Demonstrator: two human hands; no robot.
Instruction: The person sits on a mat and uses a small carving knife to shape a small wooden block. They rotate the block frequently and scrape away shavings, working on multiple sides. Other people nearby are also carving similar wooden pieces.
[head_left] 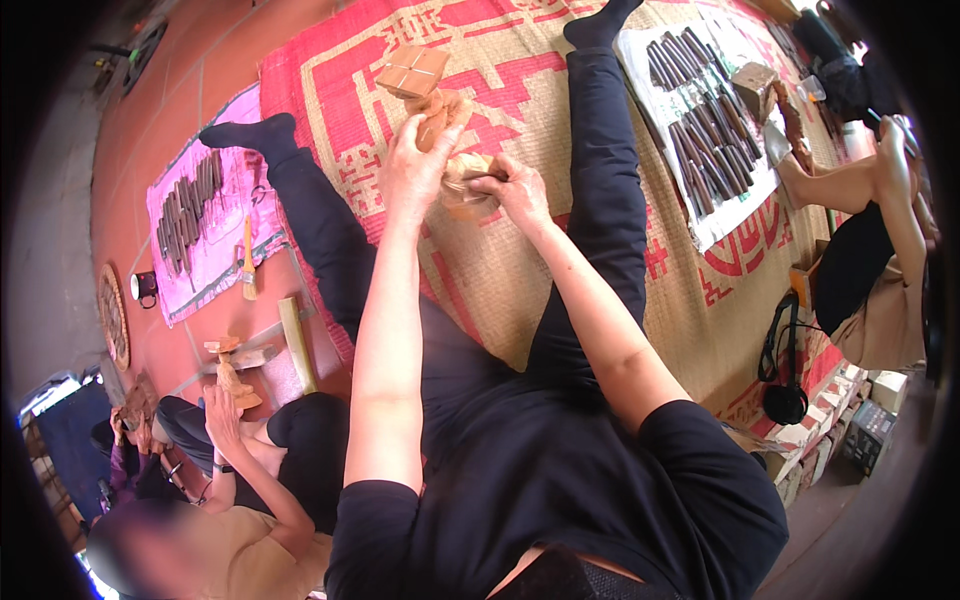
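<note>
A carved figure of pale wood is held out over the mat between my legs, its square block base at the far end with crossing lines on its underside. My left hand is wrapped round the figure's middle. At the near, rounded end, my right hand is closed in a pinch against the wood. Something thin and dark shows at those fingertips, too small to make out. The carving's near side is partly hidden by my fingers.
A white cloth with rows of carving tools lies beyond my right leg. Left of my left leg is a pink cloth with more tools, a brush and a mug. Co-workers sit on both sides; one at lower left holds a carving.
</note>
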